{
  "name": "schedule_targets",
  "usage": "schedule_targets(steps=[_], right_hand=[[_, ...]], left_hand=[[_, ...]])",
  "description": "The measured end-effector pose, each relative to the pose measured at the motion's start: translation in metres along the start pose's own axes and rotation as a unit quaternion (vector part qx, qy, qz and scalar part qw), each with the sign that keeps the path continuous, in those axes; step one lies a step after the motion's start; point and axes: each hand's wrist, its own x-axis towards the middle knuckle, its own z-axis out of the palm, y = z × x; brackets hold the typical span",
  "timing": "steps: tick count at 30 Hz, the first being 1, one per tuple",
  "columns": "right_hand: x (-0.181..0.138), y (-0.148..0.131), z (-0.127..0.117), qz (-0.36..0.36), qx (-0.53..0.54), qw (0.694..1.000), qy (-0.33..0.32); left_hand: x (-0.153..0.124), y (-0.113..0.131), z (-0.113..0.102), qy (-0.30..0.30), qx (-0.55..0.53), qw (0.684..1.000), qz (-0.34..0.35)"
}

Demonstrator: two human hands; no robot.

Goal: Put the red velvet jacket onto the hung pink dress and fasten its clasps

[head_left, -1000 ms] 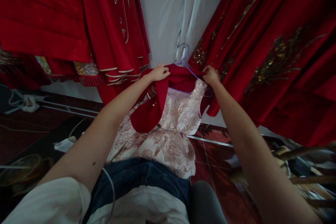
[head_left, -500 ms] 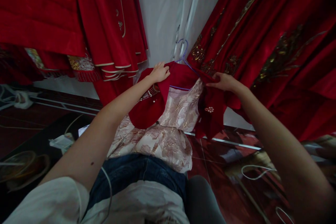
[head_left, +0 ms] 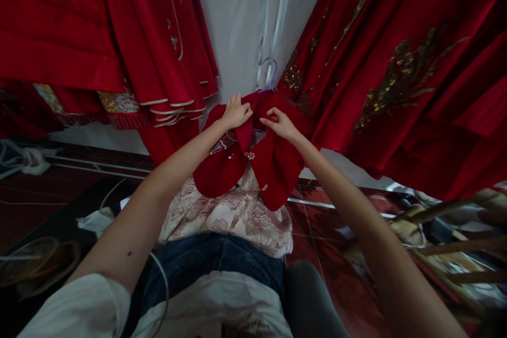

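A short red jacket (head_left: 273,166) with small pearl buttons hangs over a pale pink and gold brocade dress (head_left: 233,214) on a thin purple wire hanger (head_left: 269,71). My left hand (head_left: 235,113) is closed on the jacket's left front edge near the collar. My right hand (head_left: 282,124) pinches the right front edge beside it, so the two red flaps meet over the chest. The dress skirt drapes down onto my lap, over blue jeans (head_left: 214,266).
Red embroidered gowns hang at the left (head_left: 99,37) and right (head_left: 396,63), with a white wall (head_left: 241,16) between them. The dark red tiled floor (head_left: 328,222) carries cables, a white object (head_left: 93,219) at left and wooden chair parts (head_left: 443,232) at right.
My right hand has pulled the jacket's right flap leftward across the dress to meet the left flap. My left hand has stayed at the collar.
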Motion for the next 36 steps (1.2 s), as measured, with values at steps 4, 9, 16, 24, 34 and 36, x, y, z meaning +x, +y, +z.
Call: schedule_targets(steps=[4,9,16,24,34,36], right_hand=[[-0.011,0.019,-0.016,0.047,0.003,0.999,0.017],[-0.016,0.017,-0.009,0.029,0.039,0.998,0.032],[-0.015,-0.014,0.027,0.046,0.152,0.987,0.007],[-0.030,-0.011,0.038,0.098,0.232,0.963,0.099],[-0.043,0.006,0.037,0.048,0.303,0.949,0.076],[-0.045,0.007,0.037,0.027,0.273,0.957,0.089]], left_hand=[[-0.034,-0.006,0.005,0.044,-0.004,0.997,0.058],[-0.061,0.005,0.013,0.027,-0.083,0.996,0.005],[-0.032,0.045,0.029,0.054,-0.423,0.880,-0.211],[-0.058,0.049,0.014,0.016,-0.705,0.664,-0.248],[-0.076,0.042,0.026,0.098,-0.626,0.756,-0.166],[-0.073,0.042,0.027,0.098,-0.614,0.767,-0.155]])
